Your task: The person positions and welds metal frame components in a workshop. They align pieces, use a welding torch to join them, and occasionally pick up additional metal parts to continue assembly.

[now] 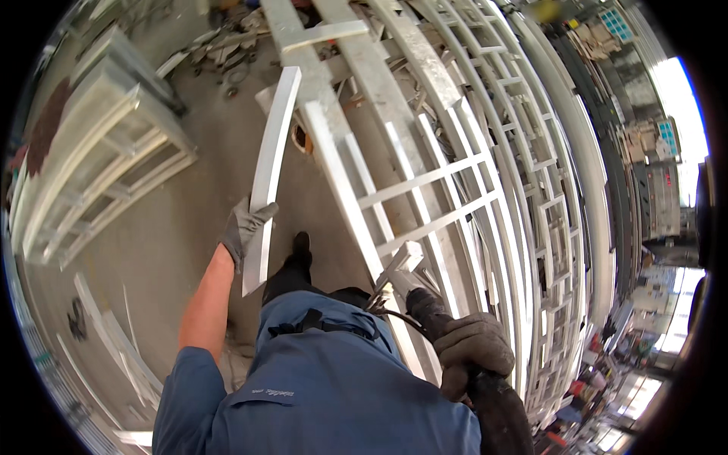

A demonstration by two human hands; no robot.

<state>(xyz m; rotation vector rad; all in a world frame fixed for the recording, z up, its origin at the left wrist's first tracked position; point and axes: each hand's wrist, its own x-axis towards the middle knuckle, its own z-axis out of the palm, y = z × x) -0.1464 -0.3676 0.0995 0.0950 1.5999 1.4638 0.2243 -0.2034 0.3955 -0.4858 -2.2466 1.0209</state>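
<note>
Shirt: blue cloth (318,394) over the wearer's torso fills the lower middle.
Right hand: the gloved right hand (474,353) has its fingers curled tightly around a dark tool (430,309).
Tool direction: its front end points up and to the left, toward a short pale block (409,256) at the near end of the frames; its long axis runs diagonally, lower right to upper left.
Left hand: the grey-gloved left hand (244,231) grasps a pale metal bar (274,148) near its lower end, fingertips lying over the face.
Bar position: out in front of the body, left of the frames, seen against the concrete floor (205,197).
Bar axis: lengthwise away from the wearer, upper end leaning slightly right, lower end beside the dark trouser leg (284,279).
Right side: a ladder-like metal frame (428,176) lies across broad beams (371,64).
Left side: stacked pale frames (106,163) stand on the floor.
Far top: scrap pieces (231,49) lie heaped.
</note>
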